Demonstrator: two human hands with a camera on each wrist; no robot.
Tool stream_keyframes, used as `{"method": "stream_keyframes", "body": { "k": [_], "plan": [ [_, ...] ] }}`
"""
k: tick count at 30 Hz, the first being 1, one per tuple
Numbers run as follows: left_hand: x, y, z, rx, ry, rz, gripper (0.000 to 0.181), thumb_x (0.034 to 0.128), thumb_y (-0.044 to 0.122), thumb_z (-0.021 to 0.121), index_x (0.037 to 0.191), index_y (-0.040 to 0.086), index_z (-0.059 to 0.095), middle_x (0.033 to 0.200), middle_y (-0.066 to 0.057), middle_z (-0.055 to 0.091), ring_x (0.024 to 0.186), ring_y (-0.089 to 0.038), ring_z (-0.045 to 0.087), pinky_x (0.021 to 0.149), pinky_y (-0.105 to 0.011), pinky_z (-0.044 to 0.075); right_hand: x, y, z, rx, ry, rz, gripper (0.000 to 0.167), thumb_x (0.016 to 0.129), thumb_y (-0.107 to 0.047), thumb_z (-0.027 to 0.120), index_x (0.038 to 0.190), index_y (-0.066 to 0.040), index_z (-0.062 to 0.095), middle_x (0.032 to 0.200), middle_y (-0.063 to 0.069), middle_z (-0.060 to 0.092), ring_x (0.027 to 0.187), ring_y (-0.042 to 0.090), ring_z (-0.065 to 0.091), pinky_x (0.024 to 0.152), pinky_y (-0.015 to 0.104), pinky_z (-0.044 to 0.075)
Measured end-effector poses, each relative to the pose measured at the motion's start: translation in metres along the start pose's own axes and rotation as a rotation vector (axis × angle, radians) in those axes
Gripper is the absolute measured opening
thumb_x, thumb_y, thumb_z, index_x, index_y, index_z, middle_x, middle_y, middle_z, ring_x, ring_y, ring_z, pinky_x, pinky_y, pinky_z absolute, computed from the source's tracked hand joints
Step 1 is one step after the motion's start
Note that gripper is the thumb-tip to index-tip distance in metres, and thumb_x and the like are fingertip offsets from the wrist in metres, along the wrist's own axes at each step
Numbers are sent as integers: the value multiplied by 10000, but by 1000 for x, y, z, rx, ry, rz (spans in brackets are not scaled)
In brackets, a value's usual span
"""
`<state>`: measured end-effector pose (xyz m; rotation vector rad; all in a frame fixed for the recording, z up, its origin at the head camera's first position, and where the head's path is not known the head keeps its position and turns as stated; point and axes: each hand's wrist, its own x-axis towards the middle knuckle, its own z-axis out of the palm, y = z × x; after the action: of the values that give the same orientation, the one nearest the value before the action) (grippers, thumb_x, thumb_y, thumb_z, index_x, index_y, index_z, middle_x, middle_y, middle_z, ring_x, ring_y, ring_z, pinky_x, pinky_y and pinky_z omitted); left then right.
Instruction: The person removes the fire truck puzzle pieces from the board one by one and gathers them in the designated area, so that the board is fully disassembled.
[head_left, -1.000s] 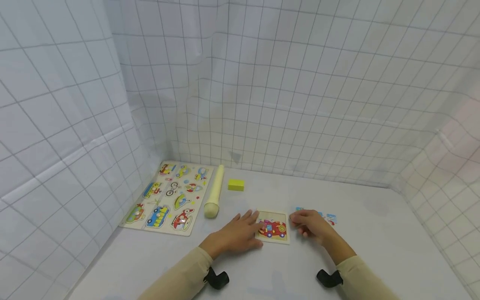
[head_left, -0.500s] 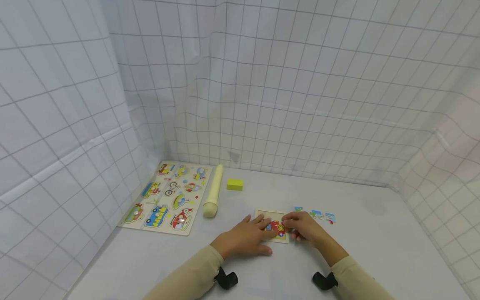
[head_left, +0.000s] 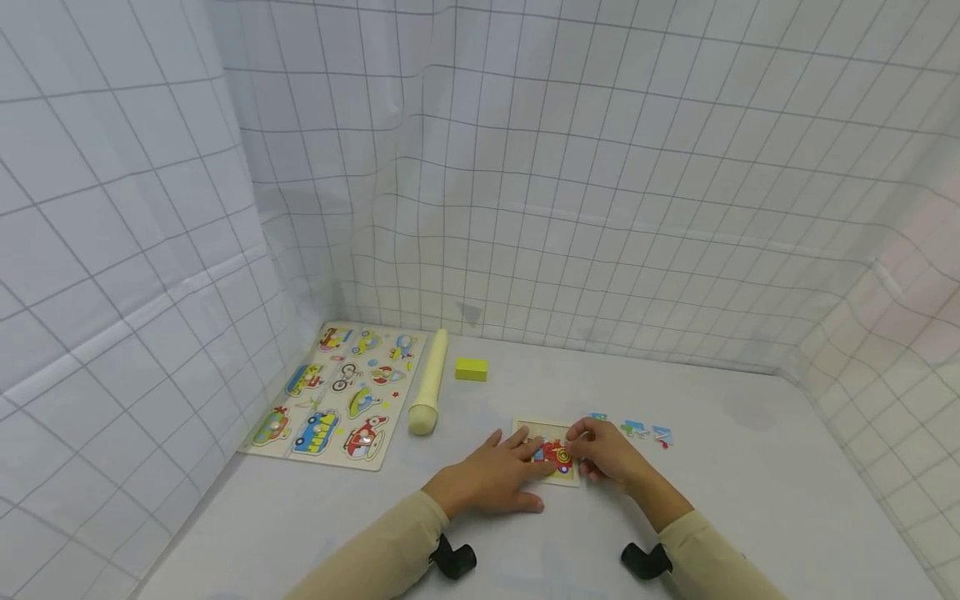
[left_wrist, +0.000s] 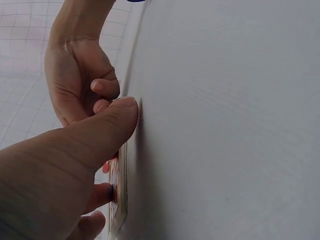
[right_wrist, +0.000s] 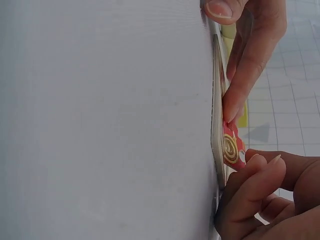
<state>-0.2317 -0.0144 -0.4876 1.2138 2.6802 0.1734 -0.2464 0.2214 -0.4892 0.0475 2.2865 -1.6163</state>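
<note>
A small wooden jigsaw board (head_left: pixel 551 427) with a red car picture lies flat between the hands. My left hand (head_left: pixel 501 478) rests on it, fingers spread and straight across the picture, the thumb on the table at its near side. My right hand (head_left: pixel 606 454) is at the board's right edge. In the right wrist view its thumb and fingertip pinch the edge of a red puzzle piece (right_wrist: pixel 230 148) with a yellow spiral, tilted up from the board. A left fingertip touches the red picture beside that piece.
Several loose blue puzzle pieces (head_left: pixel 634 429) lie beyond the right hand. A yellow block (head_left: pixel 471 370), a pale toy microphone (head_left: pixel 430 385) and a large vehicle peg puzzle (head_left: pixel 337 400) stand to the left. Gridded white curtains (head_left: pixel 570 208) enclose the table.
My right hand has moved left from beside the board to its right edge, at the red piece. The left hand has slid right, further over the picture.
</note>
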Motion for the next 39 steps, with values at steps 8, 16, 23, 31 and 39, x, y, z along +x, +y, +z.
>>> {"method": "stream_keyframes", "body": {
  "k": [8,16,23,31,39],
  "plan": [
    [1,-1,2,6,8,10,623,964,630,563,1528,379,472,1657,-13,325,1562,-309,195,1175,-630,281,1,-2,-1,5,14,-53,139,954,-69,665,1042,14,596,814,52,599,572,128,517,474,227,424],
    [4,-2,2,-9,-5,9,632,959,625,576,1537,403,448,1670,-9,297,1560,-327,195,1182,-646,247,1,-2,-5,26,71,-43,168,953,-90,683,1073,15,632,821,52,607,619,147,548,500,255,444],
    [2,-1,2,-2,-4,11,627,961,632,566,1533,403,454,1664,-7,309,1559,-327,198,1184,-643,244,-3,-2,-12,32,85,-48,208,961,-112,681,1111,27,644,824,42,604,617,153,537,511,261,447],
    [0,0,0,-6,-5,10,635,965,620,570,1545,405,431,1670,0,296,1557,-355,191,1188,-646,231,-7,6,-32,74,65,-45,311,963,-156,703,1174,65,642,854,12,614,619,90,517,529,217,458],
    [-1,1,-2,-2,-1,6,634,964,612,582,1544,405,433,1672,12,292,1554,-371,192,1187,-653,225,-20,13,-61,122,80,-8,280,961,-170,714,1145,37,667,848,0,613,638,77,511,521,202,442]
  ]
}}
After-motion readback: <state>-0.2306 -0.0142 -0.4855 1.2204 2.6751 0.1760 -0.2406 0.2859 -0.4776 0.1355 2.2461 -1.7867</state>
